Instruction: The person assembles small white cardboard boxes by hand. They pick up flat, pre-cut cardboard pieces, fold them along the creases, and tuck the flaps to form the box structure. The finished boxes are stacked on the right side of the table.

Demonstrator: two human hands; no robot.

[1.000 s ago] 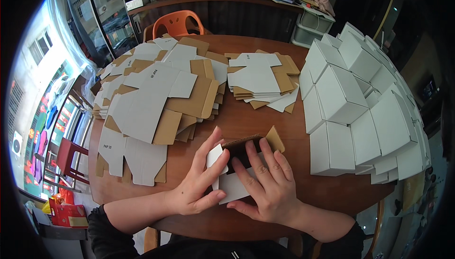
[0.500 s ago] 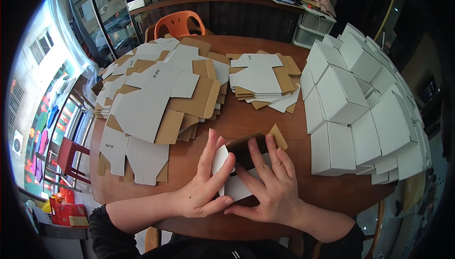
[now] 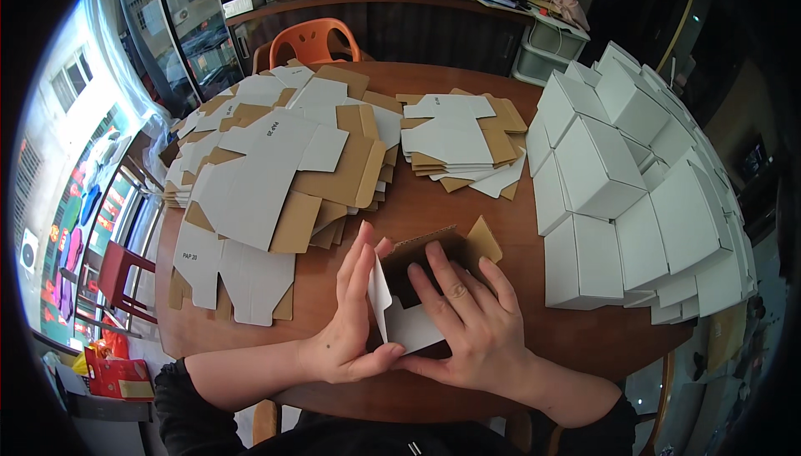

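A partly folded cardboard box [image 3: 415, 328], white and brown, stands between my hands at the near middle of the table. My left hand [image 3: 355, 322] holds its left side, fingers upright along the outside of a white panel and thumb at the near lower corner. My right hand [image 3: 471, 314] grips the right side, its fingers reaching over into the box and its thumb near the left thumb. A brown flap [image 3: 482, 241] stands up at the box's far right corner. The fingers of the right hand hide part of the inside.
Flat unfolded box blanks [image 3: 267, 164] lie piled at the left, with a smaller stack of blanks [image 3: 450, 135] at the far middle. Folded white boxes [image 3: 596, 168] are stacked high at the right. An orange chair [image 3: 313, 41] stands beyond the table [image 3: 334, 289].
My left fingers have drawn together and straightened along the left panel, which now stands more upright. My right fingers have moved a little down and deeper into the box.
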